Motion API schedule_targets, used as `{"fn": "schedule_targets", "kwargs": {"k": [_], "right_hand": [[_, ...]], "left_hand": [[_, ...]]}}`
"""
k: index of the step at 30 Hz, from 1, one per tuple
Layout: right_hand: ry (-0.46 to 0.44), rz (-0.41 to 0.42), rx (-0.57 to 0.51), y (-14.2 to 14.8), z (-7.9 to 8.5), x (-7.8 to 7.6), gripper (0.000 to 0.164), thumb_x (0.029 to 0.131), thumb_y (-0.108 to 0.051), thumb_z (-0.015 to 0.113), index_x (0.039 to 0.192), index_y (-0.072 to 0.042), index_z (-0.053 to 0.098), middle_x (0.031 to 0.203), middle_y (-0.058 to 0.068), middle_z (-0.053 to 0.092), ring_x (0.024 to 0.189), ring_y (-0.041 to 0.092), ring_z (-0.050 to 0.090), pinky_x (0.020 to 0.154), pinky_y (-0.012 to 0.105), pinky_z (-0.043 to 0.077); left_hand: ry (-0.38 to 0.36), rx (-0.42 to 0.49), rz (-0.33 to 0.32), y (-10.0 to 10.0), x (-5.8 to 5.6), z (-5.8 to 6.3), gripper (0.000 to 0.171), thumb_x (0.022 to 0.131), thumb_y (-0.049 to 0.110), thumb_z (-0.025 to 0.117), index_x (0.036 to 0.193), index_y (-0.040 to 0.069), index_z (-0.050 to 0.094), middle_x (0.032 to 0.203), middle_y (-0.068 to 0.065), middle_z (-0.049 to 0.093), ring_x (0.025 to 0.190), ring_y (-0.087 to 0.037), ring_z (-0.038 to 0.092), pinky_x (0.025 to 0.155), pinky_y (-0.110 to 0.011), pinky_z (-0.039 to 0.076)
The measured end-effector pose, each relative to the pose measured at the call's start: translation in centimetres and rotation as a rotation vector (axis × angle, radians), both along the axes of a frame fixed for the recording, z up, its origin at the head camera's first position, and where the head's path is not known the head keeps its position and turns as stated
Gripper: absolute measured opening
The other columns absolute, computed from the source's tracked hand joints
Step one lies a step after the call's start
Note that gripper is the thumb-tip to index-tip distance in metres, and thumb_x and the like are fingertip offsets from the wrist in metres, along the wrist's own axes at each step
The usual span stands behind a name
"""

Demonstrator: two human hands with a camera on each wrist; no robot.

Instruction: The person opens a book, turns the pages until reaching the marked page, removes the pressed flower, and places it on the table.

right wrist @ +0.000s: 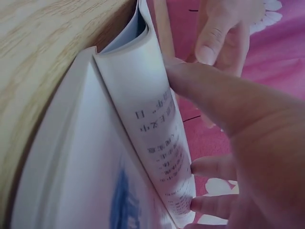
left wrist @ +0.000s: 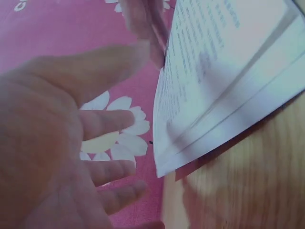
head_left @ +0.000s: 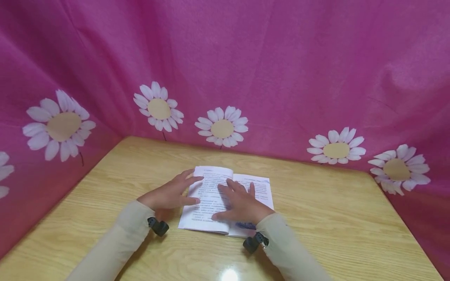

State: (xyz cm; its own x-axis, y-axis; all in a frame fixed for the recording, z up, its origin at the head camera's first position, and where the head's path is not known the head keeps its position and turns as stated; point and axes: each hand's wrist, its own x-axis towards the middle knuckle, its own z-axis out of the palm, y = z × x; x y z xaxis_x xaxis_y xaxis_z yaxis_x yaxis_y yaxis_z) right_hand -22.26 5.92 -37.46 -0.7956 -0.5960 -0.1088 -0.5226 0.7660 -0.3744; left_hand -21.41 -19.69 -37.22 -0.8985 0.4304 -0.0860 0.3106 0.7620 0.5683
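An open book [head_left: 211,203] with printed pages lies on the wooden table. My left hand [head_left: 172,192] is at the book's left edge, fingers spread and extended toward the left page; in the left wrist view the left hand [left wrist: 52,133] holds nothing. Over the spine and the left page is my right hand [head_left: 239,203], its fingers spread. The right wrist view shows the right hand [right wrist: 257,143] with thumb and fingertips at the left page [right wrist: 143,109], which curves up near the spine. A blue picture [right wrist: 125,200] shows on the right page.
The wooden table [head_left: 334,218] extends around the book. Behind and beside it hangs a pink cloth [head_left: 281,78] printed with white daisies. Each sleeved wrist carries a small black camera, one on the left [head_left: 158,226] and another on the right [head_left: 254,242].
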Motion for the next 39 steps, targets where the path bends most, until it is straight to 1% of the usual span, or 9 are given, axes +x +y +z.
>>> {"fn": "schedule_targets", "kwargs": {"k": [2, 5, 11, 16, 22, 27, 31, 35, 39], "right_hand": [[0.002, 0.009, 0.014, -0.2, 0.0, 0.0, 0.093, 0.077, -0.065, 0.067, 0.151, -0.02, 0.033, 0.159, 0.012, 0.019, 0.146, 0.034, 0.015, 0.108, 0.068, -0.005], [0.001, 0.013, 0.049, -0.4, 0.1, 0.0, 0.092, 0.078, -0.065, 0.067, 0.151, -0.021, 0.032, 0.159, 0.012, 0.018, 0.146, 0.034, 0.015, 0.108, 0.068, -0.005], [-0.018, 0.011, 0.062, -0.6, 0.3, -0.1, 0.09, 0.079, -0.063, 0.067, 0.151, -0.02, 0.033, 0.16, 0.012, 0.016, 0.144, 0.037, 0.018, 0.109, 0.067, -0.003], [-0.059, 0.004, 0.044, -0.6, 0.3, 0.0, 0.09, 0.079, -0.061, 0.068, 0.152, -0.02, 0.032, 0.161, 0.011, 0.013, 0.145, 0.036, 0.015, 0.111, 0.064, 0.003], [-0.068, 0.025, 0.048, -0.4, 0.3, -0.1, 0.09, 0.08, -0.062, 0.067, 0.152, -0.02, 0.032, 0.161, 0.011, 0.012, 0.144, 0.038, 0.015, 0.112, 0.063, 0.009], [-0.072, 0.028, -0.002, 0.4, 0.4, -0.6, 0.092, 0.078, -0.067, 0.065, 0.151, -0.022, 0.033, 0.16, 0.01, 0.019, 0.141, 0.04, 0.025, 0.11, 0.06, 0.023], [-0.104, -0.014, -0.053, 1.7, 0.7, -1.0, 0.094, 0.076, -0.067, 0.068, 0.152, -0.024, 0.032, 0.159, 0.009, 0.021, 0.142, 0.036, 0.026, 0.108, 0.058, 0.029], [-0.148, -0.092, -0.105, 3.4, 1.3, -1.5, 0.098, 0.074, -0.064, 0.071, 0.153, -0.025, 0.028, 0.16, 0.007, 0.019, 0.145, 0.031, 0.02, 0.111, 0.057, 0.024], [-0.168, -0.151, -0.137, 5.2, 1.8, -2.2, 0.102, 0.074, -0.058, 0.075, 0.154, -0.019, 0.026, 0.159, 0.008, 0.022, 0.145, 0.03, 0.02, 0.112, 0.055, 0.023]], "left_hand": [[-0.007, -0.035, 0.0, 0.2, 0.1, 0.0, 0.079, 0.084, 0.045, 0.072, 0.15, 0.019, 0.037, 0.16, -0.014, 0.011, 0.144, -0.037, 0.015, 0.109, -0.062, 0.023], [-0.005, -0.084, -0.02, 0.4, 0.4, -0.1, 0.083, 0.081, 0.048, 0.073, 0.149, 0.017, 0.037, 0.16, -0.014, 0.012, 0.145, -0.037, 0.014, 0.11, -0.063, 0.021], [0.016, -0.134, -0.073, 1.1, 0.5, -0.4, 0.085, 0.081, 0.051, 0.073, 0.149, 0.015, 0.037, 0.16, -0.013, 0.017, 0.145, -0.035, 0.013, 0.111, -0.062, 0.017], [-0.017, -0.154, -0.127, 1.6, 0.9, -0.7, 0.085, 0.083, 0.052, 0.07, 0.151, 0.015, 0.034, 0.159, -0.012, 0.02, 0.145, -0.037, 0.013, 0.109, -0.066, 0.013], [-0.047, -0.227, -0.13, 1.9, 1.3, -0.9, 0.084, 0.084, 0.058, 0.064, 0.152, 0.021, 0.032, 0.16, -0.008, 0.018, 0.146, -0.038, 0.008, 0.107, -0.07, 0.005], [-0.035, -0.276, -0.118, 2.4, 1.4, -1.1, 0.083, 0.084, 0.058, 0.064, 0.152, 0.026, 0.031, 0.161, -0.004, 0.017, 0.146, -0.038, 0.007, 0.108, -0.069, 0.004], [-0.019, -0.296, -0.111, 2.6, 1.5, -1.3, 0.083, 0.083, 0.058, 0.065, 0.152, 0.026, 0.031, 0.16, -0.004, 0.018, 0.146, -0.039, 0.007, 0.107, -0.07, 0.006], [-0.019, -0.308, -0.097, 2.8, 1.6, -1.3, 0.084, 0.083, 0.058, 0.066, 0.152, 0.026, 0.031, 0.161, -0.004, 0.017, 0.146, -0.039, 0.007, 0.108, -0.069, 0.006], [-0.03, -0.299, -0.091, 2.9, 1.7, -1.2, 0.085, 0.082, 0.057, 0.066, 0.152, 0.026, 0.031, 0.161, -0.005, 0.017, 0.146, -0.039, 0.007, 0.108, -0.069, 0.005]]}}
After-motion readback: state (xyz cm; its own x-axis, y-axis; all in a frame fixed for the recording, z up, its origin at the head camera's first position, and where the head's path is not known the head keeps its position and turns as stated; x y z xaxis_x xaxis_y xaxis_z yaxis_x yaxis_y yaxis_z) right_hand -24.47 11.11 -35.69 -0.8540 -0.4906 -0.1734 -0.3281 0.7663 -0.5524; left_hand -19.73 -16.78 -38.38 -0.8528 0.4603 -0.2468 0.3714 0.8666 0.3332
